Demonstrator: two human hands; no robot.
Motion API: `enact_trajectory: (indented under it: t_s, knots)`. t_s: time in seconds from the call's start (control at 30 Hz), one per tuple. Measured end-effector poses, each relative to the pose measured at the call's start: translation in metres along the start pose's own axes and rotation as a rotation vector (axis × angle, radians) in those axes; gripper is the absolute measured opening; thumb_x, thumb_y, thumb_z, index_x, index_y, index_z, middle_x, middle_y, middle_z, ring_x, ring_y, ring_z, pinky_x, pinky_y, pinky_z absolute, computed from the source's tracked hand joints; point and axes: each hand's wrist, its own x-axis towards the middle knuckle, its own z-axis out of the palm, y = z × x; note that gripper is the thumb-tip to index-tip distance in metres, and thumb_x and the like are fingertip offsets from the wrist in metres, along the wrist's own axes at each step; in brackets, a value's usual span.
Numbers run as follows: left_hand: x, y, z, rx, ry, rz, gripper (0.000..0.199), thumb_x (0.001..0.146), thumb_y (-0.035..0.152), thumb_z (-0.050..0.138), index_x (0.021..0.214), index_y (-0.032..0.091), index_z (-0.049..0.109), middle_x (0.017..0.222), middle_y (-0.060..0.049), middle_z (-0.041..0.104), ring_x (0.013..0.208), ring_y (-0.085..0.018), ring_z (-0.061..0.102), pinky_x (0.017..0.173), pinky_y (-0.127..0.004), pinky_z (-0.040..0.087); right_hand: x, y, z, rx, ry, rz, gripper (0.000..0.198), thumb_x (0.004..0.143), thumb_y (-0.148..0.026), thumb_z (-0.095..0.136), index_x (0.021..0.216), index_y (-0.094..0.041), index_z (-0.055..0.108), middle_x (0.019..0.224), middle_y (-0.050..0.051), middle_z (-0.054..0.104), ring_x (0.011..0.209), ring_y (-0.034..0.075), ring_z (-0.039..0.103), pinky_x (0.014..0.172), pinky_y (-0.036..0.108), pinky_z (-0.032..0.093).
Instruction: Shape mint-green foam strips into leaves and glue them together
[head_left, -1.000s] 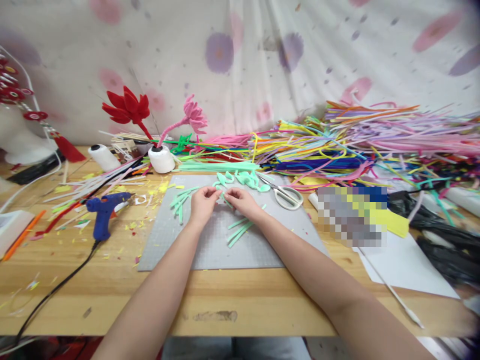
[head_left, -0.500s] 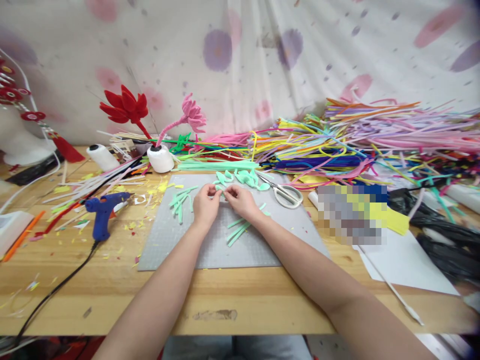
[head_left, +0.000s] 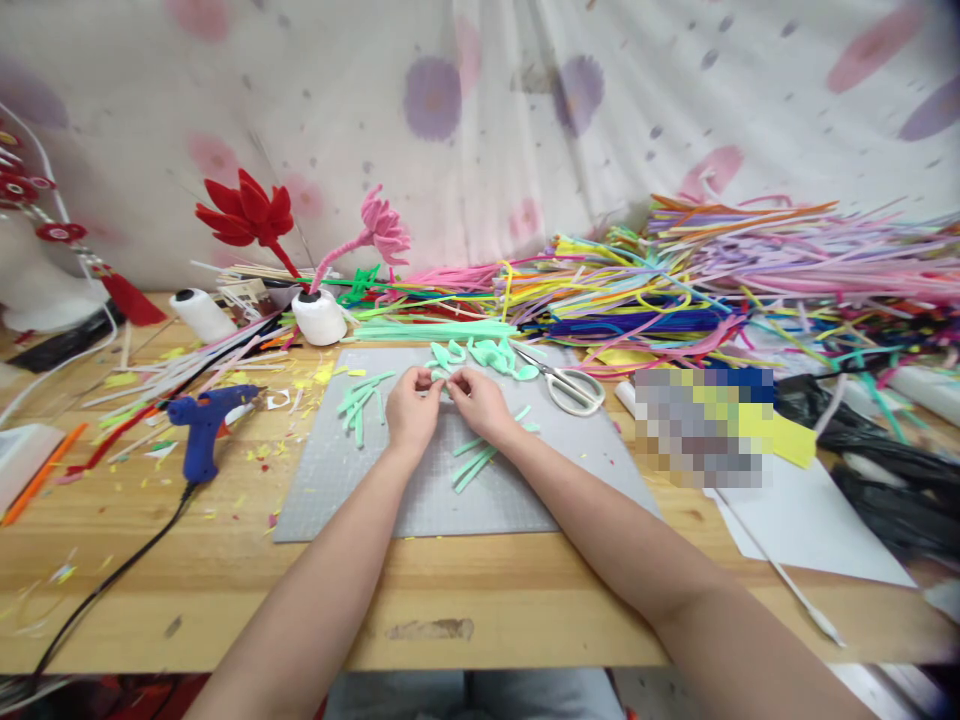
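Note:
Over the grey cutting mat (head_left: 525,505), my left hand (head_left: 412,410) and my right hand (head_left: 481,405) meet fingertip to fingertip. Both pinch a small mint-green pipe cleaner piece, mostly hidden by the fingers. Just beyond them lie bent and looped mint-green pipe cleaner shapes (head_left: 491,355). Cut mint-green strips (head_left: 358,405) rest left of my left hand, and more strips (head_left: 472,468) lie beneath my right wrist. Scissors (head_left: 574,390) with pale handles lie on the mat's far right, apart from my right hand.
A blue glue gun (head_left: 204,425) with a black cord stands left of the mat. Behind are white thread spools (head_left: 319,318), a red flower (head_left: 246,210), a pink flower (head_left: 382,225) and heaped coloured pipe cleaners (head_left: 615,290). White paper (head_left: 817,530) lies at right.
The view has shifted very slightly. Both hands keep their pinch in the same place, with only tiny finger movement.

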Motion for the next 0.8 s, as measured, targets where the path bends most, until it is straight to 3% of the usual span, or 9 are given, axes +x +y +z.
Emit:
enact_trajectory:
  t_s: [0.13, 0.23, 0.4, 0.63, 0.8]
  knots:
    - [0.008, -0.008, 0.0, -0.115, 0.04, -0.045, 0.015, 0.064, 0.03, 0.06, 0.072, 0.018, 0.056, 0.068, 0.0, 0.061, 0.064, -0.012, 0.055, 0.065, -0.024, 0.042, 0.002, 0.006, 0.003, 0.173, -0.194, 0.048, 0.018, 0.074, -0.035, 0.048, 0.069, -0.018, 0.052, 0.058, -0.002, 0.052, 0.049, 0.009, 0.044, 0.05, 0.023, 0.034]
    - [0.013, -0.014, 0.0, -0.292, -0.024, -0.106, 0.022, 0.061, 0.034, 0.062, 0.073, 0.016, 0.057, 0.068, 0.0, 0.06, 0.062, -0.011, 0.055, 0.06, -0.023, 0.044, 0.003, 0.009, 0.004, 0.356, -0.33, 0.152, 0.023, 0.07, -0.041, 0.051, 0.067, -0.018, 0.049, 0.049, -0.005, 0.047, 0.039, 0.006, 0.039, 0.041, 0.021, 0.031]
    - [0.015, -0.011, -0.003, -0.408, -0.213, -0.194, 0.028, 0.057, 0.041, 0.065, 0.066, 0.014, 0.058, 0.056, 0.002, 0.055, 0.052, -0.01, 0.052, 0.05, -0.022, 0.045, 0.002, 0.005, 0.0, 0.48, -0.32, 0.208, 0.024, 0.062, -0.038, 0.059, 0.059, -0.017, 0.046, 0.047, -0.005, 0.05, 0.037, 0.005, 0.04, 0.038, 0.02, 0.03]
    - [0.013, -0.002, -0.009, -0.333, -0.259, -0.166, 0.031, 0.054, 0.042, 0.067, 0.058, 0.015, 0.054, 0.049, 0.004, 0.05, 0.046, -0.007, 0.046, 0.043, -0.019, 0.041, 0.0, 0.001, -0.004, 0.45, -0.335, 0.191, 0.022, 0.061, -0.035, 0.06, 0.056, -0.018, 0.046, 0.043, -0.006, 0.046, 0.037, 0.006, 0.037, 0.039, 0.02, 0.028]
    - [0.013, 0.005, -0.011, -0.432, -0.239, -0.286, 0.033, 0.051, 0.04, 0.069, 0.055, 0.015, 0.049, 0.046, 0.006, 0.046, 0.042, -0.005, 0.042, 0.04, -0.018, 0.037, -0.003, 0.0, -0.004, 0.467, -0.294, 0.097, 0.023, 0.064, -0.036, 0.06, 0.058, -0.018, 0.048, 0.047, -0.005, 0.048, 0.039, 0.006, 0.038, 0.04, 0.021, 0.03]
